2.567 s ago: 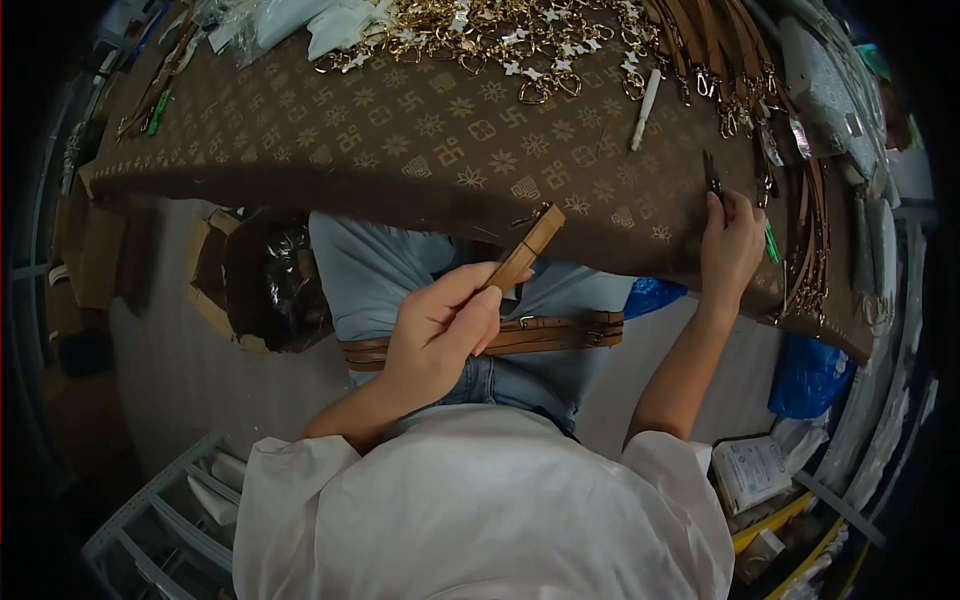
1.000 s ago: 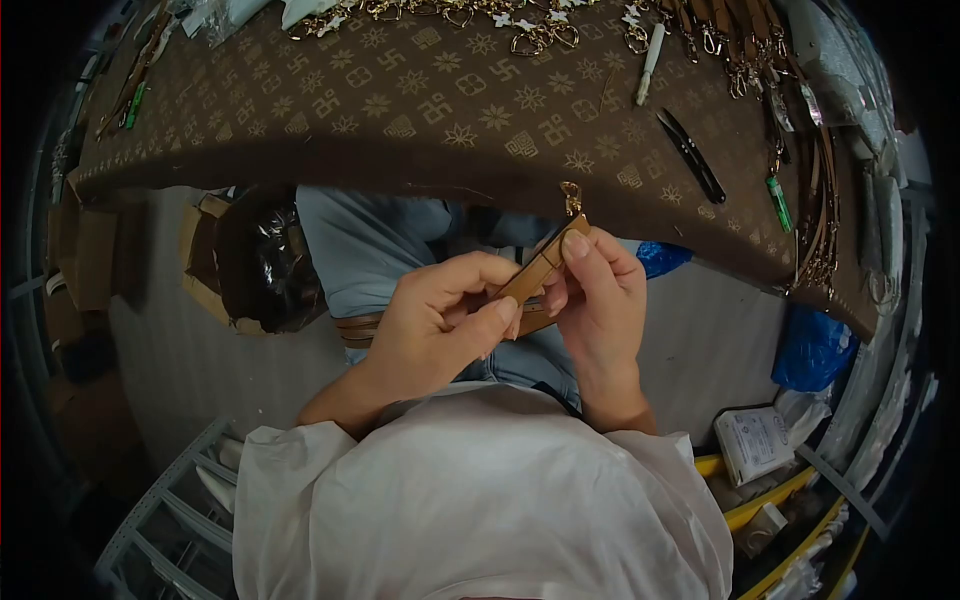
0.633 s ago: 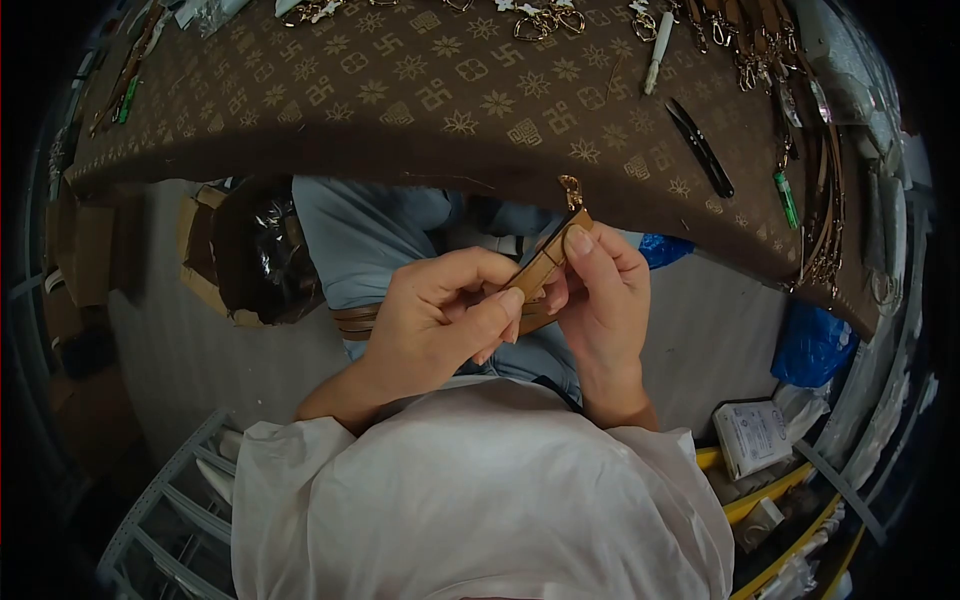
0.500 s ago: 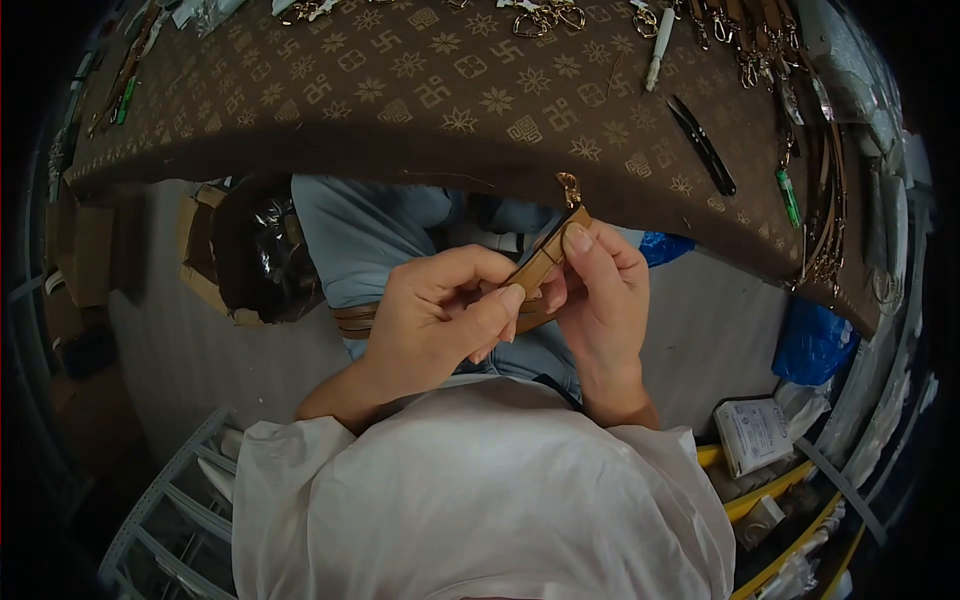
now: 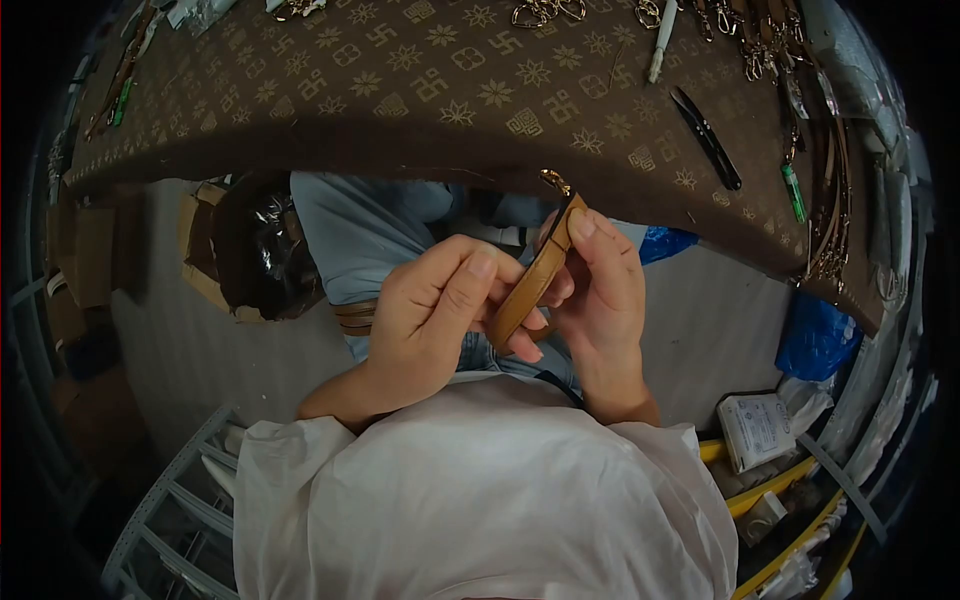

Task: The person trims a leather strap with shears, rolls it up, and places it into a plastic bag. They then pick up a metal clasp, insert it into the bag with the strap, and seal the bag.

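Note:
A tan leather strap (image 5: 540,283) with a gold-coloured metal clasp (image 5: 555,181) at its upper end slants between my hands, above my lap. My right hand (image 5: 607,280) pinches it near the clasp end, thumb on its face. Lower down, the strap runs across the curled fingers of my left hand (image 5: 430,310), whose fingertips show past its edge. The left thumb is bent down against the index finger, off the strap's face. Part of the strap's lower end curves out of sight behind the left fingers.
Black thread snips (image 5: 706,140) and a white pen-like tool (image 5: 661,45) lie on the brown patterned cloth (image 5: 450,80). Metal clasps (image 5: 548,12) and hanging straps (image 5: 828,200) sit along the table's far and right sides. An open carton with a dark liner (image 5: 265,250) stands at floor left.
My left thumb has lifted off the strap and drawn back toward the index finger. The strap has turned steeper, showing more of its lower length, and the clasp has swung left.

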A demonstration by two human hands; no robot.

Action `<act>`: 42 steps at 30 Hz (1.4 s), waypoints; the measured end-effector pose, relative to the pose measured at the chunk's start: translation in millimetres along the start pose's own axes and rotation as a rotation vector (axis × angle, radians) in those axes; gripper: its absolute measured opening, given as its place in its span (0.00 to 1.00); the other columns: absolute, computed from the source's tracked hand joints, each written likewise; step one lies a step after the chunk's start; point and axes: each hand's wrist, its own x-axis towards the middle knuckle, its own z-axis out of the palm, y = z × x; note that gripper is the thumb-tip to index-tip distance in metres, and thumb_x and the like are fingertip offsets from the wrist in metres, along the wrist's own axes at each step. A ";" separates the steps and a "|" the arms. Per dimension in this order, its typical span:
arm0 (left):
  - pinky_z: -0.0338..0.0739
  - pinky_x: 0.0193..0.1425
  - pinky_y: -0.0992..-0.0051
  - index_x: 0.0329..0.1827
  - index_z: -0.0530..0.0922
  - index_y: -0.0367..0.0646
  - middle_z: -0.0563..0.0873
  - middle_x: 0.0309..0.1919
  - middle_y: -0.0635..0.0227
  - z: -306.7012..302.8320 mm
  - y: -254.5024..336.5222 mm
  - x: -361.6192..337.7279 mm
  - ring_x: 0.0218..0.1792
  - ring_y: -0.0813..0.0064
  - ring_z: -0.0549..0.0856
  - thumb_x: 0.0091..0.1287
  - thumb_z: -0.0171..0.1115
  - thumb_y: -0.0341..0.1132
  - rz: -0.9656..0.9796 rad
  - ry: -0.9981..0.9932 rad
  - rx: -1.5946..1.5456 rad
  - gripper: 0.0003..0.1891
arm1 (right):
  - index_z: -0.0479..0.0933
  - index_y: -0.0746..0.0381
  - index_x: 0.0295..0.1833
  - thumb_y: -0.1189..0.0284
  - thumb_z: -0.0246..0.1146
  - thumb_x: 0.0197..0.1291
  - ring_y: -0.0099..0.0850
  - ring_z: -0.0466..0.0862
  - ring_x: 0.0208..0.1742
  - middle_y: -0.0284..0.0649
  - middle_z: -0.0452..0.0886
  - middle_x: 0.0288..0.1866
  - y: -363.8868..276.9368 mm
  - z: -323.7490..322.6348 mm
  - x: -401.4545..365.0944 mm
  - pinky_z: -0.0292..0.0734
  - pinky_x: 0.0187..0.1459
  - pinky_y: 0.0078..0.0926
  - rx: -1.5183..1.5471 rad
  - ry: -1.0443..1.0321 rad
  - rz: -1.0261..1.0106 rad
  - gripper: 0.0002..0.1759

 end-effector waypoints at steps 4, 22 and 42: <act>0.81 0.33 0.78 0.43 0.71 0.30 0.82 0.34 0.55 3.8 -0.9 -0.7 0.29 0.72 0.84 0.73 0.40 0.34 0.039 0.075 -0.009 0.15 | 0.75 0.63 0.31 0.68 0.55 0.64 0.17 0.71 0.19 0.34 0.77 0.24 -0.8 -1.2 0.0 0.66 0.22 0.12 0.009 -0.020 -0.003 0.11; 0.74 0.49 0.78 0.43 0.79 0.33 0.81 0.41 0.61 -32.3 2.2 4.1 0.43 0.74 0.80 0.56 0.59 0.19 0.544 0.612 0.919 0.12 | 0.75 0.66 0.38 0.65 0.54 0.66 0.15 0.70 0.17 0.32 0.73 0.19 0.6 -5.2 1.1 0.64 0.20 0.11 -0.004 -0.077 -0.112 0.14; 0.68 0.26 0.76 0.31 0.77 0.37 0.78 0.25 0.62 -11.2 -2.3 4.4 0.23 0.72 0.75 0.57 0.61 0.21 0.673 0.194 1.030 0.02 | 0.74 0.64 0.37 0.65 0.52 0.67 0.16 0.65 0.19 0.31 0.70 0.19 2.7 -10.3 1.9 0.58 0.22 0.14 0.025 -0.184 -0.101 0.13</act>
